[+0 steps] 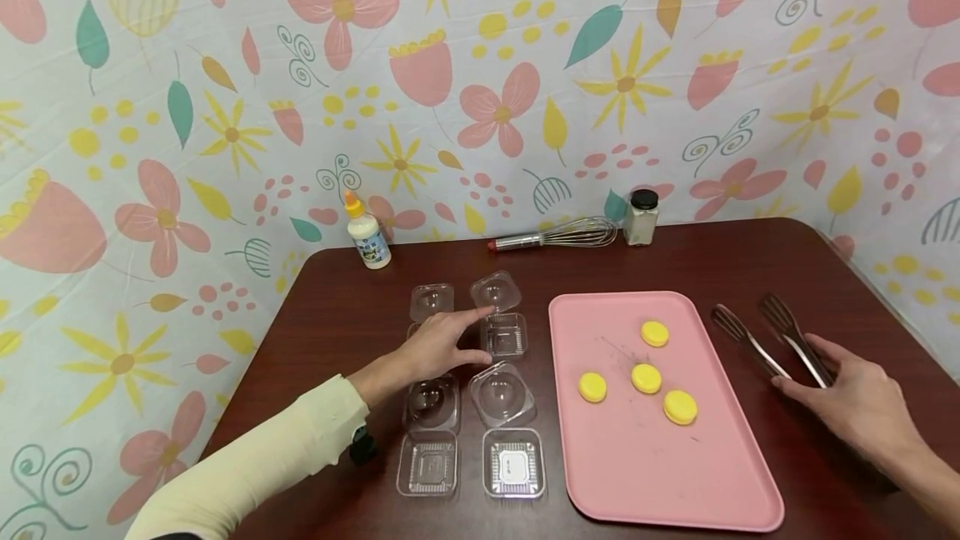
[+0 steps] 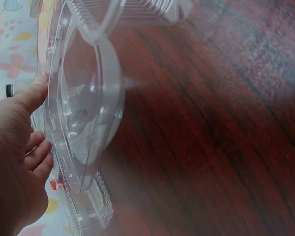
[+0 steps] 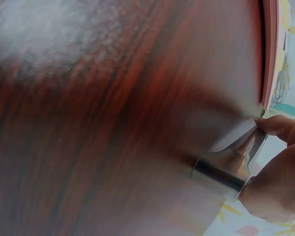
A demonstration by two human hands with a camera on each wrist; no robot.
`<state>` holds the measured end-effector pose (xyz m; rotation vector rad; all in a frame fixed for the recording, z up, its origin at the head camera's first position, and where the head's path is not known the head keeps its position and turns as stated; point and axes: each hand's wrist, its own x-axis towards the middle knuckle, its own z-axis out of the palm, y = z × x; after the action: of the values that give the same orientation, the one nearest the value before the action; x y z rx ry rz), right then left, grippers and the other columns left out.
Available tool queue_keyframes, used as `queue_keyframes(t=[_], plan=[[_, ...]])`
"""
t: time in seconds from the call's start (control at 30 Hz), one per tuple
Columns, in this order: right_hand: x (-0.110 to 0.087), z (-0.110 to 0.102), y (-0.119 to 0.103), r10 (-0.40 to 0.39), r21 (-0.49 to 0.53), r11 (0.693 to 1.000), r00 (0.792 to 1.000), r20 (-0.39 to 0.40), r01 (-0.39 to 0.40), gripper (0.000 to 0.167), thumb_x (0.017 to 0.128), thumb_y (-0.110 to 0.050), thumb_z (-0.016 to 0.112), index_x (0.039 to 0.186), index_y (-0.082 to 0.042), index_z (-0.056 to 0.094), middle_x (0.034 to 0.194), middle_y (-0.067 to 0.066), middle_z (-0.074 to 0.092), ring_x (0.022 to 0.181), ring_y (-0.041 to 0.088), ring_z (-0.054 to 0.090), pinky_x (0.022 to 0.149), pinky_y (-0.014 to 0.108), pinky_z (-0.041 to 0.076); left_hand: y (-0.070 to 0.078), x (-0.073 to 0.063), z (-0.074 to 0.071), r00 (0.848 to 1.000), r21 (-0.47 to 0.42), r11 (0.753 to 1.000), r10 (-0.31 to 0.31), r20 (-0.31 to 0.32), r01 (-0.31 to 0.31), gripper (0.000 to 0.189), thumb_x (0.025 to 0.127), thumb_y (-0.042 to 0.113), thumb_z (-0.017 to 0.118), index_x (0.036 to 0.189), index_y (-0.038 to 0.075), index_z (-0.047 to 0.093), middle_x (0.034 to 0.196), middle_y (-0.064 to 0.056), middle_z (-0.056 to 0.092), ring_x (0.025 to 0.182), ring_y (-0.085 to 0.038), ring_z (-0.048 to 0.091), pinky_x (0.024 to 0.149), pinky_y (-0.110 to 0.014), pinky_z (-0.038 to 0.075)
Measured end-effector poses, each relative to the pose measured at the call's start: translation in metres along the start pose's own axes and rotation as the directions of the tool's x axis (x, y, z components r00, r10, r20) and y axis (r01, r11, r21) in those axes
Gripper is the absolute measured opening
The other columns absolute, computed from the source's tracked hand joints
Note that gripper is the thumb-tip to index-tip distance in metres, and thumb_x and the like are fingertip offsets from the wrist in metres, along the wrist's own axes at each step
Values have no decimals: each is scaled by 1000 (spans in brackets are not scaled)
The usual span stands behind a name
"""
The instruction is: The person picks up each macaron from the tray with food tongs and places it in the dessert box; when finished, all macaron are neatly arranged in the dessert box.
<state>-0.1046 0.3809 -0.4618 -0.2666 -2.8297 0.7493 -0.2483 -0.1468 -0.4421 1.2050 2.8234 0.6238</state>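
Note:
Several clear plastic clamshell boxes with domed lids lie opened out in two columns on the dark wooden table. Over the back right clamshell box, my left hand reaches with its index finger stretched to the hinge between lid and base; its thumb sticks out lower down. A clear domed lid fills the middle of the left wrist view, with that hand beside it. At the tray's right side my right hand grips metal tongs by the arms, their dark slotted heads spread apart and pointing toward the back.
Several yellow macarons rest on a pink tray right of the boxes. Along the back edge stand a glue-like squeeze bottle with an orange tip and a black-capped jar, with a whisk lying between. A flowered cloth hangs behind.

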Motion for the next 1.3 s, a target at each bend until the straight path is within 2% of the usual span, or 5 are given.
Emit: queue_keyframes(t=[0.1, 0.27, 0.5, 0.83, 1.3], plan=[[0, -1, -1, -4, -6, 1000, 1000, -1, 4, 83, 90, -29, 84, 147, 16, 45, 125, 50, 53, 107, 74, 50, 76, 74, 44, -1, 0, 0, 1000, 9, 1000, 0, -1, 0, 78, 90, 38, 87, 154, 7, 55, 146, -11, 65, 129, -28, 65, 107, -44, 54], [1, -2, -1, -17, 3, 1000, 1000, -18, 17, 77, 89, -24, 85, 145, 15, 50, 84, 30, 69, 91, 65, 60, 69, 70, 46, -2, 1, 1, 1000, 11, 1000, -6, 2, 6, 77, 90, 38, 87, 154, 8, 55, 146, -10, 65, 130, -28, 65, 107, -44, 53], [2, -3, -4, -51, 14, 999, 996, -74, 52, 71, 87, -23, 87, 142, 10, 58, 67, 12, 66, 65, 26, 55, 57, 45, 45, -2, 1, 1, 1000, 11, 1000, -15, 6, 15, 77, 90, 39, 87, 154, 10, 56, 146, -9, 65, 130, -27, 65, 107, -44, 53], [7, -13, -14, -113, 78, 990, 990, -81, 119, 69, 88, -25, 88, 146, 2, 61, 99, 33, 71, 70, -1, 45, 57, 21, 34, -1, 2, 0, 1000, 15, 1000, -22, 6, 22, 75, 90, 38, 87, 153, 12, 57, 145, -7, 66, 129, -26, 65, 107, -42, 53], [16, -12, -28, -290, 201, 936, 956, -29, 290, 69, 83, -8, 91, 145, 1, 62, 108, 29, 73, 74, -3, 54, 62, 10, 39, -3, 3, 2, 1000, 27, 1000, -13, -5, 13, 75, 89, 40, 87, 153, 13, 58, 143, -8, 68, 126, -26, 67, 104, -43, 55]])
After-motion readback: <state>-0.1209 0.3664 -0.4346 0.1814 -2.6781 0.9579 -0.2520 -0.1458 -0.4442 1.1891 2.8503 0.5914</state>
